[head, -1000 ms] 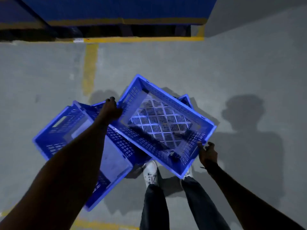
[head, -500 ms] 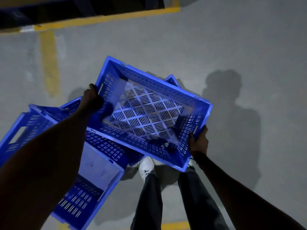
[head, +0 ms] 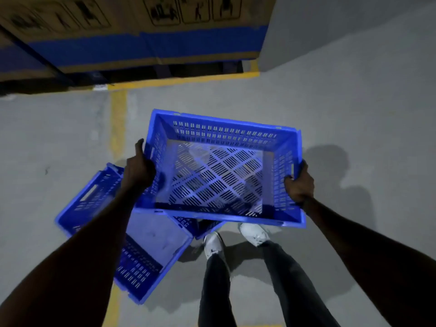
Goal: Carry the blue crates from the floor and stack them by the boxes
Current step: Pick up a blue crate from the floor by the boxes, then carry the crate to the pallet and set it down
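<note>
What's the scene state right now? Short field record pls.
held crate: blue crate, empty, lifted off the floor, roughly level
left hand: left hand grips its left end wall
right hand: right hand grips its right end wall
floor crates: other blue crates below left, lying askew
boxes: cardboard boxes ahead, behind the yellow floor line

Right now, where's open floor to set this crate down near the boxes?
Bare floor lies ahead, between the held crate and the yellow line under the cardboard boxes; more lies far right. It is crowded lower left, where other crates lie by the left hand.
</note>
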`<action>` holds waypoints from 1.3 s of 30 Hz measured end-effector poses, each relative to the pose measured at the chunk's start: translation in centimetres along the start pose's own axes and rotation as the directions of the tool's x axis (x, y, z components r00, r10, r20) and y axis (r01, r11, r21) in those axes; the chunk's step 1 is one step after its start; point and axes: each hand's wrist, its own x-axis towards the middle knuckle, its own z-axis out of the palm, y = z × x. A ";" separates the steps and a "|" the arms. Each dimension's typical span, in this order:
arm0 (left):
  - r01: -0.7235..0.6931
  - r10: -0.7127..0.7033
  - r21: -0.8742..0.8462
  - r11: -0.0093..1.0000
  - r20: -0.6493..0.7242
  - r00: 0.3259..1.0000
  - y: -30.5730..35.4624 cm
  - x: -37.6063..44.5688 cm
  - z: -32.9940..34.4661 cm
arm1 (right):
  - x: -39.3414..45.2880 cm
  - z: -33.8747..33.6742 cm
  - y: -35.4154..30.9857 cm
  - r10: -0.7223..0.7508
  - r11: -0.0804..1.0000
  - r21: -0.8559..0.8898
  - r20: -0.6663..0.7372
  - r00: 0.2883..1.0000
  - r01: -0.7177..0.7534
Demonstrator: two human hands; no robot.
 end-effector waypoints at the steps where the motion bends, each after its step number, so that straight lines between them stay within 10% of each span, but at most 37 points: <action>1: -0.007 0.006 -0.020 1.000 -0.044 0.999 0.5 -2.0 -2.0 | -0.2 -1.5 -1.3 -0.033 0.999 -0.012 0.018 0.999 0.033; 7: 0.122 -0.156 -0.154 0.981 -0.232 0.960 2.5 -16.2 -12.5 | -3.9 -10.2 -9.7 -0.313 0.941 -0.074 0.184 0.932 0.331; 13: 0.270 -0.377 -0.292 0.917 -0.424 0.824 2.8 -32.0 -19.1 | -10.3 -15.9 -20.2 -0.565 0.745 -0.123 0.407 0.718 0.656; 25: 0.501 -0.923 -0.777 0.382 -0.349 0.162 0.0 -66.3 -13.7 | -41.1 -12.2 -34.3 -0.761 -0.074 0.060 0.641 -0.095 0.995; 39: 0.190 -0.879 -0.979 -0.076 -0.024 -0.476 6.7 -99.3 3.4 | -77.7 -0.2 -12.3 -0.394 -0.395 0.419 0.727 -0.563 0.818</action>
